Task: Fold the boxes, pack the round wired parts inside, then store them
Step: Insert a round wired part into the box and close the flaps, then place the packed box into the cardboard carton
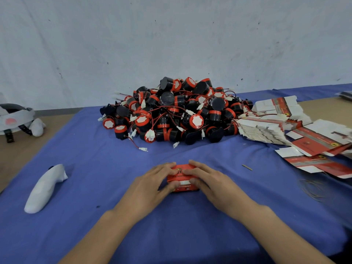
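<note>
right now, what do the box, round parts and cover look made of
Box: probably thin card, red print, slight sheen; the flat blanks show white backs. Round parts: likely hard plastic, black with red bands, faintly glossy. Cover: blue cloth, matte, softly creased.

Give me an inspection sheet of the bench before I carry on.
Surface: blue cloth over a tan table.
Job's things: red box near centre; pile of round wired parts behind it; flat box blanks stacked at right.
Clutter: white wrapped object left; headset far left; rubber bands and grey strip right.
Grippers: left hand and right hand both hold the red box, fingers on top.
Cables: red and black leads with white connectors tangle through the pile; one trails onto the cloth.
Surroundings: scuffed white wall behind.
</note>
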The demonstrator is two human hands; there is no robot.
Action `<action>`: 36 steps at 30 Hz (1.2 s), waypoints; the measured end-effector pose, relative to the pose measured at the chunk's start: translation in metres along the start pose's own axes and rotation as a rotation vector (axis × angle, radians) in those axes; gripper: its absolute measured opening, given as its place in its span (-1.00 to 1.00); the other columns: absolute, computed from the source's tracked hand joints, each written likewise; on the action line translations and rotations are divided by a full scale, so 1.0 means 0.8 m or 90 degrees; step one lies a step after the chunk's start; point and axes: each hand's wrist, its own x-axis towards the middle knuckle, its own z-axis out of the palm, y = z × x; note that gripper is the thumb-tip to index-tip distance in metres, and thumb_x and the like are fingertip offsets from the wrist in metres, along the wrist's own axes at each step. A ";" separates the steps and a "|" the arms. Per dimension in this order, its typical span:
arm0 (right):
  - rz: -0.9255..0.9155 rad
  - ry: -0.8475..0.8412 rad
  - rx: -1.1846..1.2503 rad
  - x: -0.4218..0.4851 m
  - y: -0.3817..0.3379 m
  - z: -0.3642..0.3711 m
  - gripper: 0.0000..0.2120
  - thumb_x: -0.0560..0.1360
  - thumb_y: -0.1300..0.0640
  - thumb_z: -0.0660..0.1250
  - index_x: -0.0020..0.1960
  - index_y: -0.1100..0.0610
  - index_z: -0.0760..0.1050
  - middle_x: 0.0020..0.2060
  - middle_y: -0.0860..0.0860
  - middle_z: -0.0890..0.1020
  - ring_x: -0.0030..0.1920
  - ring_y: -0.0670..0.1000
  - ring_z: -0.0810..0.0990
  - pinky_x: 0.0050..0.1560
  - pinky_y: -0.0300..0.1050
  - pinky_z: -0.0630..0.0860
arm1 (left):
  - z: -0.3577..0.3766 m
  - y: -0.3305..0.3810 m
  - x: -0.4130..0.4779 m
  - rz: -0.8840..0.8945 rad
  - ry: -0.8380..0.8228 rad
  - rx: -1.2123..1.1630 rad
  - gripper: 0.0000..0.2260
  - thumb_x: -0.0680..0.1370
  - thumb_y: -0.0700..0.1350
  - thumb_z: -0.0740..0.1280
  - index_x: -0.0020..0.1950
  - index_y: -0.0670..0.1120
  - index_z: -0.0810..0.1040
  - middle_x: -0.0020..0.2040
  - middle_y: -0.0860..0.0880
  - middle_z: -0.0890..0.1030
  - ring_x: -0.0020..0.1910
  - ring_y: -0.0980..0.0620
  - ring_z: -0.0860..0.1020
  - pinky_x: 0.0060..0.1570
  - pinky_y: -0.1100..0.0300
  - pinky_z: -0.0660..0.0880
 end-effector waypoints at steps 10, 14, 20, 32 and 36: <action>0.024 0.083 0.173 0.006 0.004 0.006 -0.63 0.66 -0.16 0.05 0.39 -0.26 0.47 0.44 -0.23 0.44 0.38 -0.15 0.46 0.34 -0.12 0.45 | -0.006 0.007 0.005 -0.041 0.019 -0.124 -0.66 0.57 0.37 0.06 0.25 0.30 0.40 0.07 0.28 0.61 0.03 0.24 0.59 -0.04 0.12 0.59; 0.018 0.065 0.173 0.004 0.008 0.007 -0.71 0.66 -0.17 0.09 0.33 -0.36 0.43 0.46 -0.27 0.40 0.37 -0.19 0.43 0.33 -0.09 0.46 | -0.003 0.008 0.004 -0.056 0.017 -0.154 -0.70 0.54 0.40 0.10 0.14 0.32 0.43 0.15 0.38 0.55 0.04 0.26 0.60 -0.02 0.09 0.60; 0.003 0.072 0.145 0.003 0.006 0.007 -0.73 0.69 -0.12 0.11 0.33 -0.36 0.41 0.47 -0.22 0.41 0.34 -0.12 0.49 0.27 -0.05 0.49 | -0.002 0.008 0.003 -0.057 0.017 -0.165 -0.63 0.50 0.42 0.10 0.19 0.31 0.44 0.17 0.63 0.39 0.14 0.38 0.52 0.08 0.14 0.58; -0.014 0.070 0.106 0.002 0.012 0.002 -0.79 0.68 -0.01 0.21 0.25 -0.11 0.55 0.48 -0.19 0.42 0.34 -0.03 0.53 0.21 0.02 0.53 | -0.002 0.006 -0.001 -0.040 0.000 -0.113 -0.74 0.55 0.34 0.11 0.13 0.29 0.44 0.25 0.67 0.27 0.17 0.56 0.37 0.02 0.25 0.56; -0.019 0.061 0.088 0.000 0.014 0.003 -0.76 0.70 0.03 0.17 0.31 -0.09 0.52 0.51 -0.19 0.38 0.33 0.05 0.55 0.20 0.09 0.54 | -0.002 0.005 -0.001 -0.024 0.006 -0.087 -0.74 0.56 0.34 0.10 0.12 0.29 0.43 0.25 0.66 0.27 0.21 0.49 0.40 0.01 0.32 0.53</action>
